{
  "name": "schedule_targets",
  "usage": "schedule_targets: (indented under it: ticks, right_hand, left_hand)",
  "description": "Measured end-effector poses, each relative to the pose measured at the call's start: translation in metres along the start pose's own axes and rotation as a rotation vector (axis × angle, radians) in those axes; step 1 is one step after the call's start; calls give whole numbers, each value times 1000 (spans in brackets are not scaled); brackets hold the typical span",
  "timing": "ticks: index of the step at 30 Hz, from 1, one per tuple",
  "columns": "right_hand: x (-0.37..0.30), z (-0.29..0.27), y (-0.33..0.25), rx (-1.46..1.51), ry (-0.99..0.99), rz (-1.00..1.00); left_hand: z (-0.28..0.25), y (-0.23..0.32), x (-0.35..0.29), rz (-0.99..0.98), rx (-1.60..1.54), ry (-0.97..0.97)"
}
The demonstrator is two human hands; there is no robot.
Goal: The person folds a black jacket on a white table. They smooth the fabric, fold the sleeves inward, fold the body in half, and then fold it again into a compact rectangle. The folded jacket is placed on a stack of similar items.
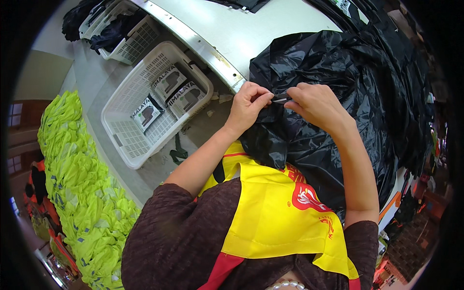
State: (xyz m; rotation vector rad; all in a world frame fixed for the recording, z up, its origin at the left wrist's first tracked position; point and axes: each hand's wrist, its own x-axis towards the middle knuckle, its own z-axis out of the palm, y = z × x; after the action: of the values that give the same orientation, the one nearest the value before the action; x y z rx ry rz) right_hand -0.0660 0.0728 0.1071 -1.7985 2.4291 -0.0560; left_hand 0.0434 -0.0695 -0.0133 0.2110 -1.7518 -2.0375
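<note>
A heap of glossy black fabric (333, 72) lies over the table edge and hangs down in front of me. My left hand (249, 104) pinches a bit of this fabric at its left border, thumb against forefinger. Close by on the right, my right hand (316, 101) is closed around small metal thread snips (280, 100). Their narrow tips point left at the pinched spot, nearly touching my left fingertips. Most of the snips is hidden inside the right hand. Whether a thread lies between the tips is too small to tell.
The white table (212, 24) has a metal-edged rim on its left. Below it a white plastic basket (116, 123) holds several flat printed packs. Another basket (133, 46) with dark cloth stands behind. Neon-yellow garments (82, 188) are piled at left. A yellow apron (270, 212) covers my front.
</note>
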Motion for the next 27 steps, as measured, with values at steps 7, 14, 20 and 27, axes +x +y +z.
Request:
schedule_targets:
  ticks: [7, 14, 20, 27]
  right_hand:
    - [9, 6, -8, -78, -33, 17]
    - [-15, 24, -3, 87, 203, 242]
    - [-121, 46, 6, 706, 428, 753]
    - [-300, 103, 14, 706, 737, 1219]
  left_hand:
    - [-6, -5, -4, 176, 368, 5]
    - [-12, 1, -7, 57, 85, 171]
    - [2, 67, -26, 598, 727, -440]
    - [-18, 15, -14, 517, 1106, -552]
